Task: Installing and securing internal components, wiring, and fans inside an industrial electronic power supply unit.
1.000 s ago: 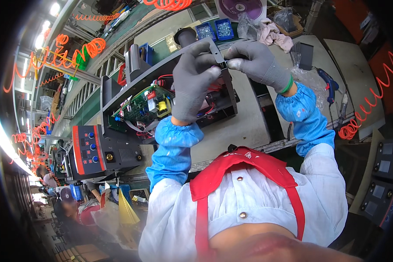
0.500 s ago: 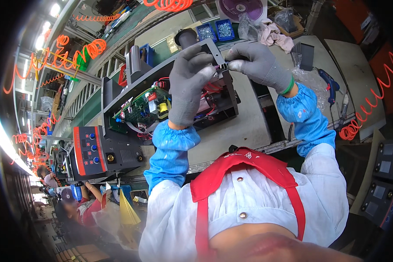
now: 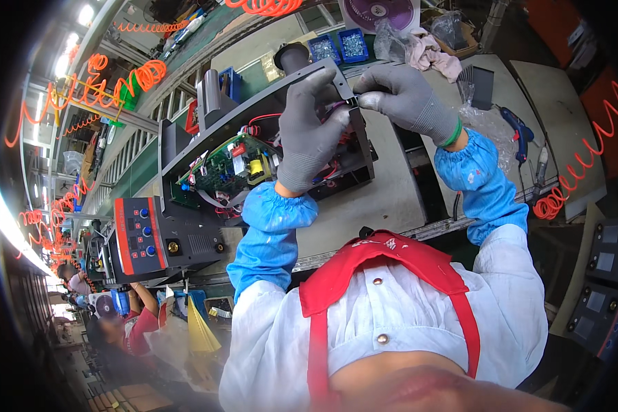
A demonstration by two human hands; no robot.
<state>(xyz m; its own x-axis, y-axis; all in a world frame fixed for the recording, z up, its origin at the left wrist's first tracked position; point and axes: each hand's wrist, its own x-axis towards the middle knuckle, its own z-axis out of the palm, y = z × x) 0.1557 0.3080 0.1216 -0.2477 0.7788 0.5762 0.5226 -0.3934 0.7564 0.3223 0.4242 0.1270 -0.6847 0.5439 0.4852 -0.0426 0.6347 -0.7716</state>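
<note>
An open dark metal machine housing (image 3: 247,101) lies on the bench before me, its wiring exposed. Inside are a green circuit board (image 3: 220,168) and red wires (image 3: 261,118). My left hand (image 3: 307,134), in a grey glove, reaches over the housing near its right end, thumb and fingers apart. My right hand (image 3: 412,103), gloved too, has thumb and forefinger pinched at the upper corner of the end panel (image 3: 359,137). Whatever small part lies between those fingertips is hidden.
Blue bins of small hardware (image 3: 353,46) stand behind the housing, beside a black spool (image 3: 292,59). A blue glue gun (image 3: 517,134) lies at right near a coiled orange hose (image 3: 553,204). Another machine with a red-edged control panel (image 3: 143,237) sits at left. A co-worker (image 3: 137,323) is at lower left.
My left hand has shifted slightly right and its thumb and fingers have spread apart. The right hand stays pinched at the same corner. The housing has barely moved.
</note>
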